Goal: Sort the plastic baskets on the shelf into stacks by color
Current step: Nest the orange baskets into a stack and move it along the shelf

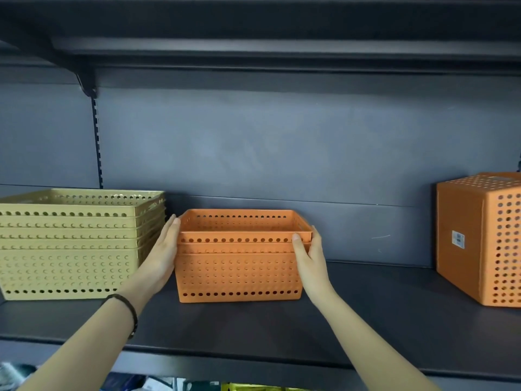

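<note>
A short stack of orange perforated baskets [239, 266] stands upright in the middle of the dark shelf [366, 306]. My left hand [162, 255] lies flat against its left side, and my right hand [310, 258] grips its right side with the thumb on the front rim. To the left sits a taller stack of yellow baskets [70, 249], nested and upright. At the far right another orange basket [485, 238] lies tipped on its side, its base with a small label facing me.
A shelf board hangs overhead on a bracket [87, 83] and slotted upright. The grey back panel [267, 148] closes the rear. Below the shelf's front edge, some packaged goods [158, 383] show on a lower level.
</note>
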The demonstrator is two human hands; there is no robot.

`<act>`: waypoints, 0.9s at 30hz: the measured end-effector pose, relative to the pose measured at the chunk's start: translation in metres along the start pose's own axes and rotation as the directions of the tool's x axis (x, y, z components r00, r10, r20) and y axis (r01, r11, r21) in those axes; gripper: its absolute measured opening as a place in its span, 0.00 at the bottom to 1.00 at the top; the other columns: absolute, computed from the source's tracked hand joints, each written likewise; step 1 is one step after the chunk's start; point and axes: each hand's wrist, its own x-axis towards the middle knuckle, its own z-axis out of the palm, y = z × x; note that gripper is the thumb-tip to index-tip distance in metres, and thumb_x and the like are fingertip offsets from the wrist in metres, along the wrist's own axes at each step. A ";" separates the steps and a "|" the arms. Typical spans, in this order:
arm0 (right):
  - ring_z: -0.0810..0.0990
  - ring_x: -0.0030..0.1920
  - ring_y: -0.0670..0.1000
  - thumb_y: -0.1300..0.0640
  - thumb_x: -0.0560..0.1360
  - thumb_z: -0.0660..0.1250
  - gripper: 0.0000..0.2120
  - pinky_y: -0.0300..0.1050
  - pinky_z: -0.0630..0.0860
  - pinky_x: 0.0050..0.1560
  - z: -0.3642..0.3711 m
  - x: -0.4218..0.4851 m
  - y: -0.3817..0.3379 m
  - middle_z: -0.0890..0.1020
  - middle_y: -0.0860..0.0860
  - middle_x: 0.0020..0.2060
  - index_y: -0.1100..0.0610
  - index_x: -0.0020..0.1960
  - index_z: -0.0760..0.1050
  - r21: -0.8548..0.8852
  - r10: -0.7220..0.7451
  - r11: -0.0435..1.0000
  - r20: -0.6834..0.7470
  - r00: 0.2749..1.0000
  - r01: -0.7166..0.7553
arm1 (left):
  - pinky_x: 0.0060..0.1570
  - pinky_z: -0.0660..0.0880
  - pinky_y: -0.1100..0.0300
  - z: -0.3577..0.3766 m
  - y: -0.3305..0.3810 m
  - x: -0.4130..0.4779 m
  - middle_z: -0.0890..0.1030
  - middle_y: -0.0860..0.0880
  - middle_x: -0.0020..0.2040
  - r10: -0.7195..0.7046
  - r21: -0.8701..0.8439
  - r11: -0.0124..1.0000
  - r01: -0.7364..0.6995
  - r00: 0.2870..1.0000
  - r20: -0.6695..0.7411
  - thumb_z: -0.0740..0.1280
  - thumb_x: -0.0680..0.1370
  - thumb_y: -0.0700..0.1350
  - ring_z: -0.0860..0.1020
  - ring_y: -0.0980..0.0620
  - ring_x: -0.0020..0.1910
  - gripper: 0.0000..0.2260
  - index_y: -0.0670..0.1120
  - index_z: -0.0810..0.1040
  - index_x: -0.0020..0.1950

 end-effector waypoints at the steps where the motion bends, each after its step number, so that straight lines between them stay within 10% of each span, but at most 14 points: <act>1: 0.73 0.66 0.49 0.45 0.81 0.57 0.25 0.54 0.71 0.68 -0.001 -0.001 0.001 0.72 0.48 0.66 0.47 0.75 0.56 -0.013 -0.007 1.000 -0.008 1.000 0.007 | 0.73 0.57 0.44 -0.004 -0.005 0.006 0.64 0.56 0.76 -0.015 0.003 1.000 0.015 1.000 0.010 0.55 0.68 0.76 0.62 0.54 0.74 0.39 0.61 0.57 0.76; 9: 0.74 0.63 0.48 0.46 0.82 0.55 0.24 0.49 0.71 0.64 -0.024 -0.003 0.006 0.74 0.48 0.65 0.49 0.76 0.58 -0.069 -0.015 0.998 -0.135 0.991 0.006 | 0.73 0.57 0.46 0.022 -0.006 0.013 0.66 0.55 0.75 -0.043 0.063 0.997 0.037 0.995 0.095 0.54 0.70 0.75 0.64 0.53 0.74 0.38 0.60 0.59 0.76; 16: 0.75 0.57 0.41 0.51 0.81 0.62 0.19 0.39 0.72 0.58 -0.063 -0.006 -0.005 0.75 0.43 0.58 0.52 0.71 0.67 -0.264 -0.013 0.965 -0.010 1.000 0.010 | 0.63 0.66 0.49 0.035 0.024 0.002 0.74 0.41 0.68 0.129 0.380 0.922 -0.081 0.987 -0.101 0.56 0.82 0.53 0.71 0.41 0.67 0.22 0.44 0.68 0.73; 21: 0.74 0.67 0.51 0.38 0.77 0.58 0.28 0.50 0.71 0.66 -0.099 -0.012 -0.002 0.75 0.50 0.67 0.53 0.71 0.69 -0.613 0.001 0.789 0.047 0.999 0.028 | 0.63 0.70 0.42 0.053 0.037 -0.011 0.81 0.41 0.60 0.536 0.813 0.391 -0.430 0.825 0.178 0.63 0.77 0.49 0.75 0.38 0.63 0.16 0.43 0.78 0.62; 27: 0.65 0.73 0.51 0.41 0.79 0.59 0.28 0.49 0.65 0.70 -0.149 -0.020 0.003 0.69 0.49 0.73 0.52 0.75 0.63 -0.872 -0.043 0.462 0.163 0.986 0.164 | 0.58 0.72 0.49 0.139 0.058 -0.047 0.84 0.48 0.52 0.490 0.723 0.007 -0.691 0.632 0.600 0.58 0.74 0.56 0.80 0.46 0.55 0.19 0.50 0.81 0.58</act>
